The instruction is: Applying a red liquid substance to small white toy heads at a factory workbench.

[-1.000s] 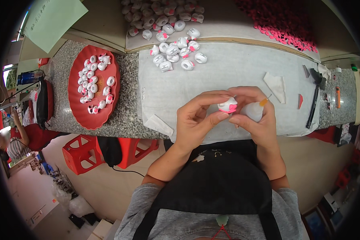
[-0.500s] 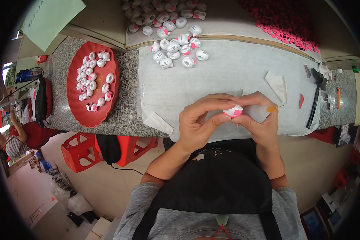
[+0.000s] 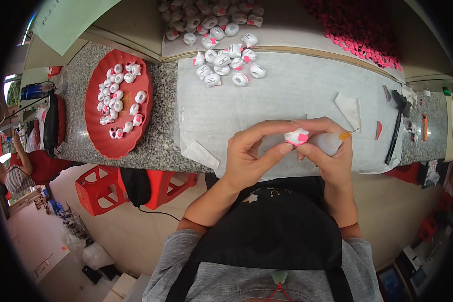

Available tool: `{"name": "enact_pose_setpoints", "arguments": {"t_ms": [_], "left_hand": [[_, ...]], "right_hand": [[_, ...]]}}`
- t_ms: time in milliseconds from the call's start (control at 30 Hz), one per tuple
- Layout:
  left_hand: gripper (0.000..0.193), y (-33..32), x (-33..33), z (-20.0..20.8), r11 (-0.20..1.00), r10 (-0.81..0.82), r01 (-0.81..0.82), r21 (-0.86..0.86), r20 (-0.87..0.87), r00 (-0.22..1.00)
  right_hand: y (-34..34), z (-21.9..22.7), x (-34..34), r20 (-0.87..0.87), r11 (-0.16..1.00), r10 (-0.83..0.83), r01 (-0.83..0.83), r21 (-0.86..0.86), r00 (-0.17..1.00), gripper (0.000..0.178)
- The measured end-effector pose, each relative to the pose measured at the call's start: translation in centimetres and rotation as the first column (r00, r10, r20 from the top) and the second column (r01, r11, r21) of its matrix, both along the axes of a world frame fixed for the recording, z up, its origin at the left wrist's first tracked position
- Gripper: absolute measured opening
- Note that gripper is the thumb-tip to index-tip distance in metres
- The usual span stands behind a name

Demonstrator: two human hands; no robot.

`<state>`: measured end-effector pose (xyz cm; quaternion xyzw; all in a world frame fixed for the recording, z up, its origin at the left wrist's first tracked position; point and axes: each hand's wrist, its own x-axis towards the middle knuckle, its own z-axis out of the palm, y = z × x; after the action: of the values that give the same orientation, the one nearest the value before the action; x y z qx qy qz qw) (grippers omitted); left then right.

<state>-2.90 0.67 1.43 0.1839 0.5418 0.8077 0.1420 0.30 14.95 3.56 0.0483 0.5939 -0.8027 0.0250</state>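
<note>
Above the white paper sheet (image 3: 226,121), close to my body, I hold a small white figurine head (image 3: 293,136) with pink parts. My left hand (image 3: 249,153) pinches it from the left between thumb and fingers. The thumb and fingertips of my right hand (image 3: 332,163) grip the same piece from the right. Tucked in that right hand is a translucent squeeze bottle (image 3: 328,144) with an orange cap and thin needle tip pointing right. Parts of the bottle are hidden behind the fingers.
A red scalloped tray (image 3: 96,132) at left carries several white and pink pieces. More white heads (image 3: 221,59) are heaped at the back, with pink pieces (image 3: 360,45) on the shelf at far right. Paper scraps (image 3: 201,154), a black stick (image 3: 395,136) and red stools (image 3: 99,190) surround me.
The white head has turned between my fingers, so more of its white top and the pink patch now show. Both hands keep their hold; the view has shifted slightly.
</note>
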Motion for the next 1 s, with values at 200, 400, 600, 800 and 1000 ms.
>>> {"name": "enact_pose_setpoints", "arguments": {"t_ms": [200, 400, 600, 800, 1000], "left_hand": [[0.025, 0.1, 0.1, -0.4, 1.0, -0.007, 0.007, 0.001, -0.034, 0.999], [0.027, -0.1, -0.2, -1.0, 0.993, -0.057, 0.062, 0.097, -0.06, 0.997], [0.026, -0.8, 0.5, -0.5, 0.993, 0.09, -0.106, -0.051, -0.255, 0.963], [0.017, -4.7, -2.0, 0.4, 0.876, 0.229, -0.381, -0.294, -0.443, 0.867], [0.026, -11.2, -6.6, 4.3, 0.193, 0.479, -0.95, -0.244, -0.822, 0.308]], "right_hand": [[-0.1, -0.5, 0.0, 0.004, 0.998, -0.041, 0.042, -0.045, 0.999, 0.024], [0.3, -0.7, 0.2, 0.019, 0.994, 0.027, -0.025, -0.11, 0.999, 0.024], [-1.2, -1.1, 0.3, -0.034, 0.989, 0.057, -0.061, -0.136, 0.998, 0.025], [-2.4, -0.4, -1.5, -0.032, 0.996, 0.07, -0.068, 0.05, 0.997, 0.034], [0.2, -1.2, -1.5, 0.019, 0.996, 0.003, -0.005, 0.089, 1.0, 0.041]]}}
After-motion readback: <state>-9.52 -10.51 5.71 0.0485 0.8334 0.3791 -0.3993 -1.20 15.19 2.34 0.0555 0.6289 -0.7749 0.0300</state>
